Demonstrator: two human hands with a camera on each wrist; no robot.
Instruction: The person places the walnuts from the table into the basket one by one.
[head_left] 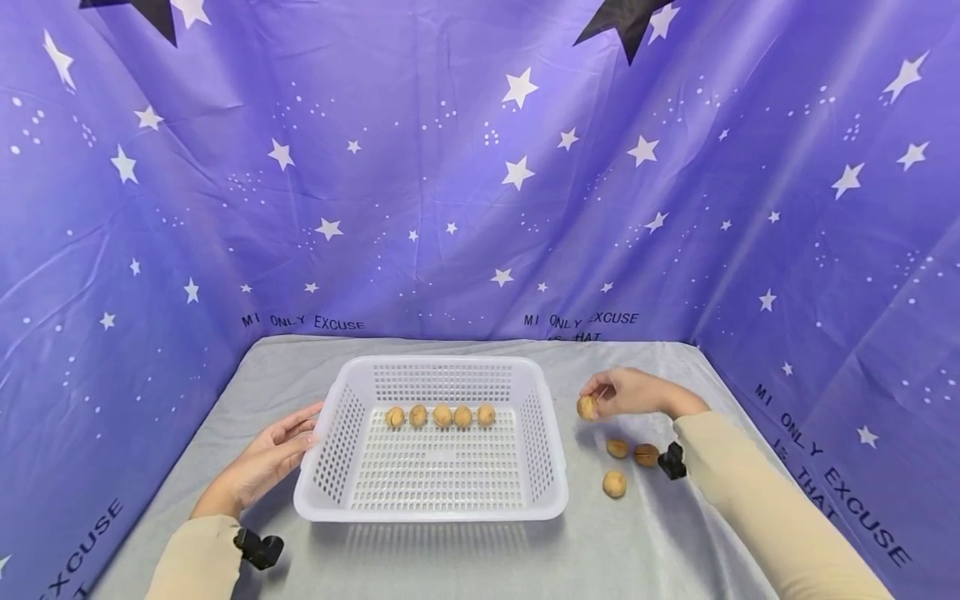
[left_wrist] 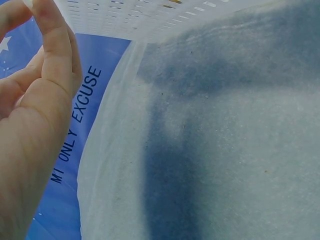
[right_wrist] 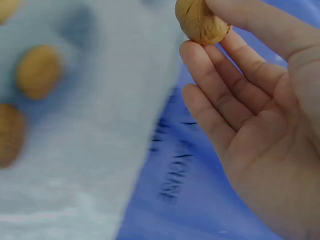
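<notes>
The right hand (head_left: 637, 392) pinches a walnut (head_left: 587, 407) between thumb and fingertips, raised just above the tabletop (head_left: 645, 542) to the right of the white basket (head_left: 551, 467). The right wrist view shows what the head view cannot: the held walnut (right_wrist: 201, 21) sits at the very tips of the thumb and forefinger, while the other fingers (right_wrist: 220, 95) lie nearly straight and the palm is open beneath it. The nut is close to round, so its long axis cannot be told; in the wrist view its narrower end seems to point down toward the fingers.

The left hand (head_left: 273, 454) rests against the basket's left wall with fingers relaxed and only lightly bent, touching the rim rather than curling round it. The left wrist view shows the fingers (left_wrist: 52, 45) laid side by side next to the perforated wall of the basket (left_wrist: 115, 17), and a dark shadow across the grey cloth, which the head view shows only faintly.

Inside the basket five walnuts (head_left: 442, 415) lie in a straight row running left to right along the far wall, each just beside the next. On the tabletop near the right hand lie three loose walnuts (head_left: 617, 448), set close together between the basket's right side and the right sleeve (head_left: 757, 500); the right wrist view shows these loose walnuts (right_wrist: 37, 70) blurred. A purple star-printed cloth (head_left: 480, 183) stands behind and on both sides.
</notes>
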